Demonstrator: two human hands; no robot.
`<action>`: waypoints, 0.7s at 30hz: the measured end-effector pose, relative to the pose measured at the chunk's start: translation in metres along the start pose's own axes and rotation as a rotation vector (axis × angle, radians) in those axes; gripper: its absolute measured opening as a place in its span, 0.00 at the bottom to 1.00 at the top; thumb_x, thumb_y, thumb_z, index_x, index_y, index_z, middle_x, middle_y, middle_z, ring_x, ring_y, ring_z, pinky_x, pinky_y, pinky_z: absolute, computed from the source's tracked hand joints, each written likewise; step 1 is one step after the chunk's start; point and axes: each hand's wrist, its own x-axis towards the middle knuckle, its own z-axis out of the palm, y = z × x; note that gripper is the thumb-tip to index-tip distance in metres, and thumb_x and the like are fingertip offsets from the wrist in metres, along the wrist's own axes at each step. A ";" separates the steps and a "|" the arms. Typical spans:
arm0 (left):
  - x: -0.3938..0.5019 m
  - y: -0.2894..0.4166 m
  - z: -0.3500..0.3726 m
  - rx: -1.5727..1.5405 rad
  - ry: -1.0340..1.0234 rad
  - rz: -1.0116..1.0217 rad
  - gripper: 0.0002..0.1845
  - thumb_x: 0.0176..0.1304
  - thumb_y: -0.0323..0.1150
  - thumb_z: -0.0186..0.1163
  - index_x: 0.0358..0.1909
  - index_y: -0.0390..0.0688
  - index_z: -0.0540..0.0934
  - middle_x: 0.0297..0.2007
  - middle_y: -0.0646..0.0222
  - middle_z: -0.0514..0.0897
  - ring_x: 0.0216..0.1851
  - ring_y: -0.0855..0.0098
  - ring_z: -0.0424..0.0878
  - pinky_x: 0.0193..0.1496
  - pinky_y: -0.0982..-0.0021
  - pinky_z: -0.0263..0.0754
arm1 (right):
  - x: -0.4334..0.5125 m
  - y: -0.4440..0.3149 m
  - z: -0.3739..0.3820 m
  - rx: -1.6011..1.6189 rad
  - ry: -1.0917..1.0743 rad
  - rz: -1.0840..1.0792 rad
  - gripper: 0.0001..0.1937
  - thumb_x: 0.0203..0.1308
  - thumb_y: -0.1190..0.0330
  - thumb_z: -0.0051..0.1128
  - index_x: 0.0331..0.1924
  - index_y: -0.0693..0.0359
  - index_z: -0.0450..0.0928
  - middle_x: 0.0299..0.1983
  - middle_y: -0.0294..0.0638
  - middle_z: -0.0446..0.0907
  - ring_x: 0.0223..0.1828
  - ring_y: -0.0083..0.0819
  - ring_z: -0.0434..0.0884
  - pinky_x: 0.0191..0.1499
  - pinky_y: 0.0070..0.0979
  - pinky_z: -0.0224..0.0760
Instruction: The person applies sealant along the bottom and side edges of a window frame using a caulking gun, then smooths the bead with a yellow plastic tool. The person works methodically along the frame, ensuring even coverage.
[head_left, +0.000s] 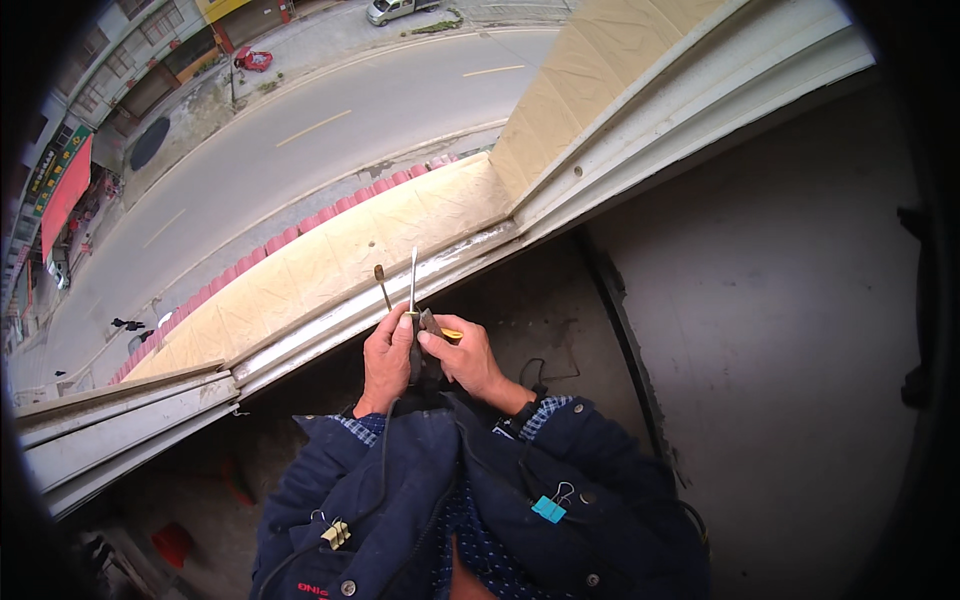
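Observation:
Before my chest, close to the inner side of the window frame, both hands are near each other. My left hand (386, 367) grips a flat-blade screwdriver (413, 281) with a dark handle, its bright shaft pointing up and outward. A second thin tool (381, 279) with a brownish end also sticks out of that hand; its lower part is hidden. My right hand (472, 364) holds a tool with a yellow part (451, 334) and a worn, dull metal or wooden piece (430, 322). The fingers hide much of it, so its exact kind is unclear.
A metal window track (330, 319) crosses in front of me, dusty and whitish. Beyond it lies a tan outer ledge (315, 262), with a street (330, 135) far below. Binder clips (550, 509) hold cables on my jacket. A grey panel (765, 337) stands at the right.

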 end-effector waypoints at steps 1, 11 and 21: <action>-0.001 0.002 0.001 -0.001 -0.017 -0.063 0.23 0.78 0.40 0.54 0.64 0.33 0.76 0.41 0.68 0.84 0.38 0.80 0.79 0.43 0.77 0.75 | 0.001 -0.001 -0.003 0.043 0.018 0.003 0.20 0.66 0.61 0.63 0.52 0.71 0.81 0.36 0.42 0.86 0.31 0.22 0.82 0.34 0.22 0.74; -0.015 0.006 0.014 0.187 0.038 -0.108 0.20 0.75 0.37 0.58 0.61 0.34 0.77 0.38 0.68 0.81 0.28 0.79 0.79 0.32 0.76 0.74 | 0.013 0.000 -0.018 0.349 0.128 0.102 0.14 0.72 0.60 0.58 0.45 0.64 0.79 0.31 0.34 0.80 0.19 0.17 0.75 0.18 0.16 0.63; -0.025 0.006 0.024 0.193 0.058 -0.051 0.18 0.74 0.35 0.59 0.60 0.36 0.79 0.38 0.70 0.83 0.29 0.81 0.79 0.31 0.77 0.74 | 0.016 0.007 -0.017 0.334 0.065 0.271 0.11 0.72 0.60 0.57 0.41 0.59 0.79 0.27 0.33 0.82 0.23 0.20 0.80 0.22 0.17 0.68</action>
